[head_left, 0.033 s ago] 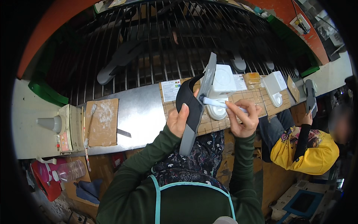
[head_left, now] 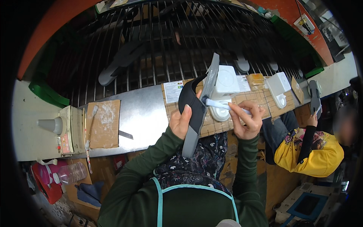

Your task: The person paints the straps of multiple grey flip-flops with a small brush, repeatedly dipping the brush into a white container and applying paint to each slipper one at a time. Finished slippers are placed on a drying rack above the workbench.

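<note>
The left hand's (head_left: 180,122) grip is closed on the black strap of a grey-soled sandal (head_left: 196,120), tilted over the worktop's (head_left: 145,120) near edge, probably so its side faces the brush (head_left: 220,104) pinched in the right hand (head_left: 248,119). A white container (head_left: 227,81) stands just beyond, seemingly within easy reach.

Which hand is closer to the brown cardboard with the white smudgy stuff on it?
The left. The left hand, holding the black-and-grey sandal, is to the right of the brown cardboard. The right hand, holding a white brush, is farther right, past the sandal.
</note>
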Available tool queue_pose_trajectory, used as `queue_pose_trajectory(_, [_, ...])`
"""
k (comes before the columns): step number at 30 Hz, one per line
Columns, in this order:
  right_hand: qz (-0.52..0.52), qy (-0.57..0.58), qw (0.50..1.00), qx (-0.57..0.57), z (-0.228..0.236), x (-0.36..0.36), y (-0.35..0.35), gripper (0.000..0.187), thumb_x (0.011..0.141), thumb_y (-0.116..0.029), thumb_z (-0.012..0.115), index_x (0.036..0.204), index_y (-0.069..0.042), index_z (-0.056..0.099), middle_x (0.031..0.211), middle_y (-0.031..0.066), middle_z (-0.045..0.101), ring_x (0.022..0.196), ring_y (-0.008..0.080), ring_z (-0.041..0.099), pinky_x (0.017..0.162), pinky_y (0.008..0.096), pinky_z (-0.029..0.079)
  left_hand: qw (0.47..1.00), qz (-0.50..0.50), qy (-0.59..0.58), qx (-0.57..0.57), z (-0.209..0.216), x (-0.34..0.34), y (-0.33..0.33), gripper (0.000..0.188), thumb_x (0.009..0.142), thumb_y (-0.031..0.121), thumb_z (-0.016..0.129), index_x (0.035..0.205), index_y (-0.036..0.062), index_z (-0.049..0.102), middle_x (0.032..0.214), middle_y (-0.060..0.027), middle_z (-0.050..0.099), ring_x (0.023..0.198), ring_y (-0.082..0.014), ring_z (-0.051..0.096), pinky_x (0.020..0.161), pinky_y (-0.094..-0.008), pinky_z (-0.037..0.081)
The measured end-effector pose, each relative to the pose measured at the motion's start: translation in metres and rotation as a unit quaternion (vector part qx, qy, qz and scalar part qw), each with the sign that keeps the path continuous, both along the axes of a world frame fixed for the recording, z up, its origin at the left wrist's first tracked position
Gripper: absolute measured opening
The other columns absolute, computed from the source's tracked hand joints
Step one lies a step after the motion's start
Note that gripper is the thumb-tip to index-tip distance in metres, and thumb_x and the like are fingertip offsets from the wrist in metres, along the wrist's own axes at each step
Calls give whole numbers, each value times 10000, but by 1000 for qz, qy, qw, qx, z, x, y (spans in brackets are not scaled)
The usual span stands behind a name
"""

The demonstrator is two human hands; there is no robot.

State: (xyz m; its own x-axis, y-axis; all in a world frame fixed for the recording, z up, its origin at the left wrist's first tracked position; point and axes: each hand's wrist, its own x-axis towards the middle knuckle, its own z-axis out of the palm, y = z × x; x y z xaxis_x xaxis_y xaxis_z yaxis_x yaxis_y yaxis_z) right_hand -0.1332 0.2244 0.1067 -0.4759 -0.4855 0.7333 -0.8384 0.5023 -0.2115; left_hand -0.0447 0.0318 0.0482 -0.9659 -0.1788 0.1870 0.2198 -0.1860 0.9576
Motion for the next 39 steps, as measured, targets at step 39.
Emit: queue_pose_trajectory(39, [111,-495,809,-296,-66,67,-8,182,839,-40,662,1003,33,689,886,52,563,809,110,527,710,227,426,987,113,42,109,-3,-25,13,704,978,538,192,1435,11,289,1383,-110,427,1240,-198,429,1037,-318,332])
